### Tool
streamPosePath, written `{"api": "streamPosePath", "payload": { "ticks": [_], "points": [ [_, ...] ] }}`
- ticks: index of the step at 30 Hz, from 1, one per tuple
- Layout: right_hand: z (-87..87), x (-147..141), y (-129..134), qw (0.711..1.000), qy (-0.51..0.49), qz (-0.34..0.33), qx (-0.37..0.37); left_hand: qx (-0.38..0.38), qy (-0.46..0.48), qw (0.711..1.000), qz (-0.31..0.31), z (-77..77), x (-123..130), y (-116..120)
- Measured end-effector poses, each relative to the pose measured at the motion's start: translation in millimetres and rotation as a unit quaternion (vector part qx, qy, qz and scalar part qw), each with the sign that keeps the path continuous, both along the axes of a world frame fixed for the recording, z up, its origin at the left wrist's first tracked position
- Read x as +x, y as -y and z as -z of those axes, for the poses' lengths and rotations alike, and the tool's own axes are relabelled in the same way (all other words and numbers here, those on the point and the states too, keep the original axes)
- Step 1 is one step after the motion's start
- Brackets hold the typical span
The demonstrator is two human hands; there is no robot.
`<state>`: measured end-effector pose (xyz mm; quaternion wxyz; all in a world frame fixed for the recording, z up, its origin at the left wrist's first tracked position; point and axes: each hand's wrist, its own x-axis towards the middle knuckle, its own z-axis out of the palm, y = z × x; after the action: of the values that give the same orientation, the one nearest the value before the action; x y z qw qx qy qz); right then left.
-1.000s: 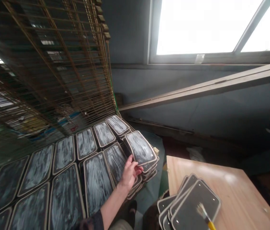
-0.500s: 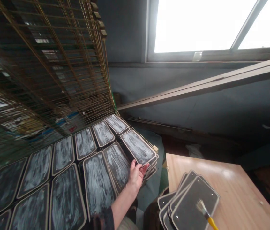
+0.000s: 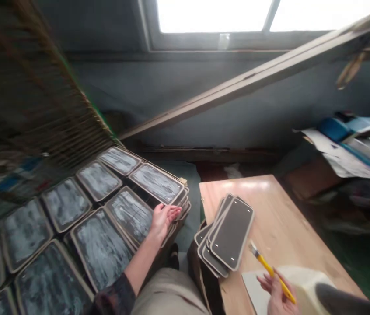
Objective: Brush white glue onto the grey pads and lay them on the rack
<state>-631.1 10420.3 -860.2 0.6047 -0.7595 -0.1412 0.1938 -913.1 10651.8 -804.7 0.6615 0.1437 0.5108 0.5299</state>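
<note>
My left hand (image 3: 163, 221) is at the near corner of a grey rounded panel (image 3: 157, 181) streaked with white coating. Its fingers are loosely bent, and nothing is gripped in them. That panel lies on top of several others at the end of rows of similarly smeared panels (image 3: 101, 245). In my right hand (image 3: 280, 293) is a paintbrush (image 3: 272, 271) with a yellow handle, its bristles pointing up and left. Just left of the brush, a stack of uncoated grey panels (image 3: 232, 232) with small holes rests on a wooden board (image 3: 277, 214).
A pale, blurred container (image 3: 309, 280) is beside my right hand, with a white sheet (image 3: 253, 288) near it. A wire rack (image 3: 50, 100) rises at the left. A slanted beam (image 3: 237, 83) crosses below the window. Papers and boxes (image 3: 345, 144) are piled at the right.
My view has swung right and down. My left hand has loosened from the coated panel's corner. My right hand has come into view with the brush, which has moved off the uncoated stack.
</note>
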Motion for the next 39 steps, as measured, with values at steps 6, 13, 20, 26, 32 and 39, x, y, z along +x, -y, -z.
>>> {"api": "streamPosePath", "payload": {
  "ticks": [6,13,20,26,32,39],
  "points": [
    [-29.8,15.3,74.7,0.995,0.058,0.058,-0.059,0.041,-0.123,0.98,0.148,13.3,16.3,44.1],
    [-40.4,21.7,129.1,0.982,0.115,0.06,-0.137,-0.031,-0.176,0.886,0.428,72.0,74.3,96.5],
    [-2.4,23.8,118.9,0.958,0.185,-0.037,-0.214,-0.056,-0.276,0.851,0.444,104.6,98.6,92.6],
    [16.6,29.6,111.1,0.945,0.22,-0.067,-0.231,-0.043,-0.383,0.791,0.475,112.1,108.8,85.2],
    [12.9,21.7,123.2,0.9,0.314,-0.108,-0.282,0.009,-0.467,0.733,0.495,112.6,111.3,80.5],
    [3.2,1.6,144.3,0.881,0.327,-0.151,-0.307,0.016,-0.457,0.722,0.52,117.5,111.6,79.1]
  ]
}}
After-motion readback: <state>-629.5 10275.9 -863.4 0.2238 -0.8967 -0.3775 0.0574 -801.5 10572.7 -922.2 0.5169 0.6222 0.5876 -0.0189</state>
